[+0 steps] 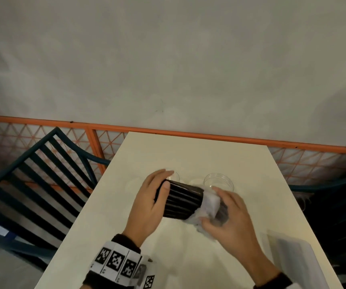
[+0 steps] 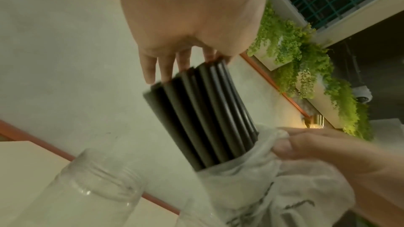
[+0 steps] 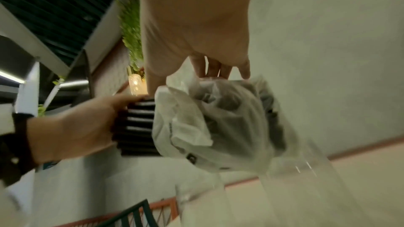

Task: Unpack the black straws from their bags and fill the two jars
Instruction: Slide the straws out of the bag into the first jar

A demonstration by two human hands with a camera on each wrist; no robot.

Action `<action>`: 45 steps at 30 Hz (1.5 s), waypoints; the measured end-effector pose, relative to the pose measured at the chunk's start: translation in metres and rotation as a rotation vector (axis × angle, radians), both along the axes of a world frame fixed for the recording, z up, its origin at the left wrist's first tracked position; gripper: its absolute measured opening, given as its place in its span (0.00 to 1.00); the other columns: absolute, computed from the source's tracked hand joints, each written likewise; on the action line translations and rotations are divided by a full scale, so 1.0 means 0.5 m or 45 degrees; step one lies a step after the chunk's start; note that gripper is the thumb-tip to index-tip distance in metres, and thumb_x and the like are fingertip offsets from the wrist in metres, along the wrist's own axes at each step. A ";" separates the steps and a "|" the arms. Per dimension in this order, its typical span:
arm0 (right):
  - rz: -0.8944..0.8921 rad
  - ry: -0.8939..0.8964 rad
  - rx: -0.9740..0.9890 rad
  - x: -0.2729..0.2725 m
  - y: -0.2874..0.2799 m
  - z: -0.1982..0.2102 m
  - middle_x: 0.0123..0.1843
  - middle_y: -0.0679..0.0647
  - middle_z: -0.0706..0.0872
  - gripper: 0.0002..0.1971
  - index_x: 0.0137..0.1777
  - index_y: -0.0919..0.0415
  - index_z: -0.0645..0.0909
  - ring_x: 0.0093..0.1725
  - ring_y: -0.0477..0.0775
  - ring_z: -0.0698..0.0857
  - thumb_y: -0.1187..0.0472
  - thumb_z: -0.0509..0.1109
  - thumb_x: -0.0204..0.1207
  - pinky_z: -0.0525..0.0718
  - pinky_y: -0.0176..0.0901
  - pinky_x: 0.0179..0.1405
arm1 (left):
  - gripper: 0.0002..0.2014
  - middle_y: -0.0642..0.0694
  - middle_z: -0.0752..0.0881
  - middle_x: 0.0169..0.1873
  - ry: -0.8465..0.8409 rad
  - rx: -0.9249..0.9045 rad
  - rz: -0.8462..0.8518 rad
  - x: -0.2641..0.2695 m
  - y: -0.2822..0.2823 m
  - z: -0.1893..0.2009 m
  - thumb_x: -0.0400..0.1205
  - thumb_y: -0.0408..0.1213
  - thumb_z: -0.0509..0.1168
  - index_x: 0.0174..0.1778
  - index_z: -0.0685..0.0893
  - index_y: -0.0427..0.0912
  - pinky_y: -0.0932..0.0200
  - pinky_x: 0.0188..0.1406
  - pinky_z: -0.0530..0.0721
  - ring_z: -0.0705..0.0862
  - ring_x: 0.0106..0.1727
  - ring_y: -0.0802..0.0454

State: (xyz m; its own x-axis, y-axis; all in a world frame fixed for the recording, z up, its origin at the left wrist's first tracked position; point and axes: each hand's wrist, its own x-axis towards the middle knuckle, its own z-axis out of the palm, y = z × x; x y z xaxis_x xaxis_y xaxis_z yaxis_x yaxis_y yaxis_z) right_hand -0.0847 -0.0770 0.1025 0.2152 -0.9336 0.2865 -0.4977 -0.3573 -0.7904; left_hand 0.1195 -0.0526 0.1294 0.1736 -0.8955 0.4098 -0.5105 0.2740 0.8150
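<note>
Desk: a pale cream desk (image 1: 188, 257) with a plain matte top, its far edge against an orange-framed lattice railing (image 1: 105, 138)
Room: a bare grey-white wall (image 1: 167, 59) rises behind the railing; a dark teal slatted chair (image 1: 42, 174) stands at the desk's left side; in the left wrist view green hanging plants (image 2: 306, 68) trail from planters higher up
Straws: a bundle of black straws (image 1: 180, 201) is held above the desk, lying roughly level; its right end is inside a crumpled clear plastic bag (image 1: 207, 207)
Left grip: the left hand (image 1: 151, 205) is wrapped round the bare end of the bundle, thumb on top
Right grip: the right hand (image 1: 230, 217) clutches the bag, fingers curled over it
Jars: two clear jars stand upright just behind the hands; the left jar (image 1: 175, 176) is partly hidden; the right jar (image 1: 219, 181) shows its open mouth
Near right: a clear flat packet (image 1: 289, 253) lies on the desk; blurred
</note>
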 end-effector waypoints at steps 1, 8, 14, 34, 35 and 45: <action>0.001 0.132 -0.158 0.001 -0.013 0.024 0.58 0.39 0.73 0.35 0.68 0.52 0.74 0.63 0.49 0.75 0.54 0.78 0.58 0.70 0.32 0.68 | 0.16 0.61 0.77 0.64 0.024 0.000 -0.015 0.009 -0.007 0.004 0.84 0.47 0.51 0.66 0.74 0.62 0.82 0.63 0.64 0.72 0.67 0.72; 0.012 0.742 -0.798 0.053 -0.141 0.135 0.58 0.58 0.83 0.28 0.66 0.61 0.77 0.64 0.57 0.75 0.52 0.66 0.64 0.63 0.68 0.74 | 0.25 0.49 0.66 0.78 -0.138 0.274 0.023 0.051 -0.095 0.007 0.83 0.48 0.55 0.77 0.63 0.51 0.72 0.70 0.57 0.64 0.76 0.60; 0.135 1.088 -0.845 0.122 -0.222 0.137 0.54 0.59 0.87 0.30 0.62 0.62 0.80 0.60 0.63 0.84 0.59 0.78 0.56 0.62 0.71 0.72 | 0.56 0.45 0.63 0.79 -0.124 0.461 0.036 0.039 -0.161 -0.085 0.65 0.58 0.74 0.80 0.47 0.42 0.66 0.67 0.64 0.65 0.77 0.51; 0.504 1.363 -1.259 0.184 -0.244 0.126 0.55 0.57 0.88 0.20 0.59 0.62 0.81 0.62 0.60 0.83 0.56 0.73 0.68 0.62 0.64 0.75 | 0.47 0.41 0.78 0.66 -0.209 0.277 0.334 0.037 -0.186 -0.218 0.67 0.66 0.61 0.74 0.61 0.36 0.43 0.62 0.80 0.80 0.64 0.44; 0.520 1.362 -1.262 0.178 -0.243 0.125 0.56 0.57 0.87 0.19 0.60 0.62 0.81 0.63 0.59 0.83 0.56 0.72 0.69 0.64 0.63 0.75 | 0.49 0.41 0.77 0.66 -0.196 0.279 0.323 0.037 -0.186 -0.215 0.66 0.66 0.62 0.75 0.60 0.36 0.44 0.62 0.80 0.80 0.64 0.44; 0.450 1.701 -1.286 0.218 -0.245 0.120 0.58 0.55 0.85 0.21 0.64 0.60 0.77 0.68 0.58 0.79 0.56 0.66 0.72 0.62 0.63 0.77 | 0.58 0.37 0.71 0.73 -0.319 0.387 0.219 0.046 -0.191 -0.226 0.63 0.80 0.43 0.77 0.56 0.34 0.45 0.65 0.79 0.75 0.70 0.42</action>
